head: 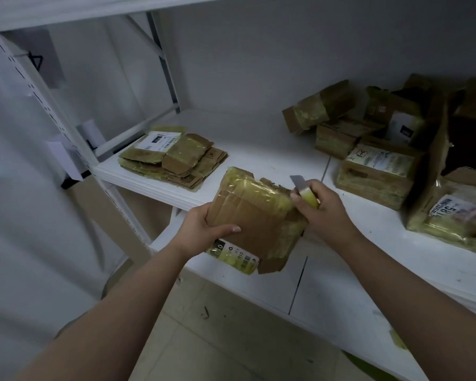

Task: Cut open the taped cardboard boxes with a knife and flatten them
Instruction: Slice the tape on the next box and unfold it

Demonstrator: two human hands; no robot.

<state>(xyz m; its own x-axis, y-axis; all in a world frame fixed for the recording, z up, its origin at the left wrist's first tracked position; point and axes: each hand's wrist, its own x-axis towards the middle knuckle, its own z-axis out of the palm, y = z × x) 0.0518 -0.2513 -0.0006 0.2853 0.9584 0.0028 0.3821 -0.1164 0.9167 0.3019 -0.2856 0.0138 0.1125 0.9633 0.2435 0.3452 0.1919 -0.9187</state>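
Gripping taped box (248, 213) w/ left hand (204, 229), right hand (322, 207) clutches knife (302, 188), blade up, over shelf (272, 149).

A brown cardboard box (254, 215), wrapped in yellowish tape with a white label at its near corner, is tilted above the front edge of the white shelf (272, 155). A knife (304, 189) with a yellow handle points its grey blade upward just beside the box's right edge. A flattened stack (173, 158) lies to the left; taped boxes (377, 171) sit to the right.
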